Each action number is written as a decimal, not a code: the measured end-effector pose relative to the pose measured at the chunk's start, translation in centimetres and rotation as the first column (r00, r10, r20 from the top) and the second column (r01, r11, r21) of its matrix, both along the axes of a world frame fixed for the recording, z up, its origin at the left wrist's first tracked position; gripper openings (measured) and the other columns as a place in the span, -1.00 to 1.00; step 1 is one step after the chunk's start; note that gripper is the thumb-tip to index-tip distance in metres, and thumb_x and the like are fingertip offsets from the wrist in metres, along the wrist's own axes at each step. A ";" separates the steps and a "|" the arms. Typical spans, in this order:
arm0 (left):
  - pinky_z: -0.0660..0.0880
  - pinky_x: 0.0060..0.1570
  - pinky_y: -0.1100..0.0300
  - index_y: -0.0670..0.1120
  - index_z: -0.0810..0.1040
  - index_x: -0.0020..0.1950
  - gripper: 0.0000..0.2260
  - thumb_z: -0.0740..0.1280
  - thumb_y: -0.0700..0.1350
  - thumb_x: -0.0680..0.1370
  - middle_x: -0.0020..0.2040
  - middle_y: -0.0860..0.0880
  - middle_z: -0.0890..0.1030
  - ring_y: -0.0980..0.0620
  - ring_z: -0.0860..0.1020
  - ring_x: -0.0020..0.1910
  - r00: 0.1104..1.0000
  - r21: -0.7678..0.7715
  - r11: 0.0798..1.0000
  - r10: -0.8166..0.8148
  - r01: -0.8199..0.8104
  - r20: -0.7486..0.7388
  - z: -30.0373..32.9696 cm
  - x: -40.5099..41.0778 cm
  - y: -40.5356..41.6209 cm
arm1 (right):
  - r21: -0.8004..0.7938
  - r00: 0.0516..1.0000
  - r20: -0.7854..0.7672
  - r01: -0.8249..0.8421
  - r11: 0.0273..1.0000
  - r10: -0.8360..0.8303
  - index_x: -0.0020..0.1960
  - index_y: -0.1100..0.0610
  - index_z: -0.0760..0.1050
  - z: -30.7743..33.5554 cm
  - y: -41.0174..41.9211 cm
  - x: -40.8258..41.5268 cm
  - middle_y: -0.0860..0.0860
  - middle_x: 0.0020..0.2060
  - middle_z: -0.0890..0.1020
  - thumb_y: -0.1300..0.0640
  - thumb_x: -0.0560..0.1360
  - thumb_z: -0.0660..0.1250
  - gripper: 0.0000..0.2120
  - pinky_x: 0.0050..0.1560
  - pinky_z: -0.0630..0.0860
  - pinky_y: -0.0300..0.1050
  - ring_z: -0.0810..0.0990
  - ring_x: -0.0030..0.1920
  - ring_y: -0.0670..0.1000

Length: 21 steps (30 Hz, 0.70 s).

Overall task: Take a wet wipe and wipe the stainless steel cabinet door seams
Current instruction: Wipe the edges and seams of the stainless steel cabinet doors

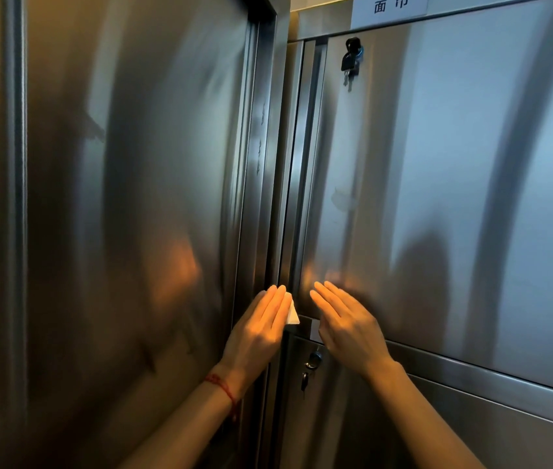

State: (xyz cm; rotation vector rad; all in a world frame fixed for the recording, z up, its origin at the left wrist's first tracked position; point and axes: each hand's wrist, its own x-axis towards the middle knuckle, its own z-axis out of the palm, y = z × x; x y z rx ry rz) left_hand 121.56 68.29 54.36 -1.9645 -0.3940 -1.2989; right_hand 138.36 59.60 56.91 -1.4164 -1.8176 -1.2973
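A white wet wipe [291, 311] is pressed against the vertical seam [276, 231] between two stainless steel cabinets by the straight fingers of the left hand [257, 328]. A red string [222, 387] is worn on the left wrist. The right hand [347, 324] is laid flat, fingers extended, on the upper right door [437, 181], near its lower left corner. Keys [351, 62] are seen hanging in that door's lock. A second lock [312, 362] is seen on the lower door [403, 428]. A white label [390, 6] with printed characters is fixed above.
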 end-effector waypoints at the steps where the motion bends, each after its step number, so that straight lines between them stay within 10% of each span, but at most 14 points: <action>1: 0.49 0.14 -0.01 -0.27 0.57 0.16 -0.68 0.24 -0.36 0.43 0.13 -0.22 0.60 -0.12 0.58 0.13 1.000 0.006 1.000 0.001 -0.001 0.006 0.0 -0.3 -0.5 | -0.015 1.000 -0.007 -0.013 1.000 0.013 0.18 0.25 0.58 -0.2 -0.3 -0.3 0.15 0.14 0.61 0.27 0.26 0.53 -0.52 0.18 0.43 0.01 0.60 0.15 0.13; 21: 0.55 0.05 -0.05 -0.30 0.61 0.10 -0.75 0.31 -0.32 0.44 0.08 -0.24 0.62 -0.15 0.60 0.08 0.971 -0.208 0.951 0.239 -0.229 0.025 -3.0 -6.1 -14.5 | -0.171 0.968 -0.137 -0.232 0.958 0.210 0.13 0.14 0.61 -3.9 -8.5 -4.6 0.05 0.03 0.67 0.05 0.34 0.53 -0.61 -0.03 0.58 -0.10 0.66 0.02 0.01</action>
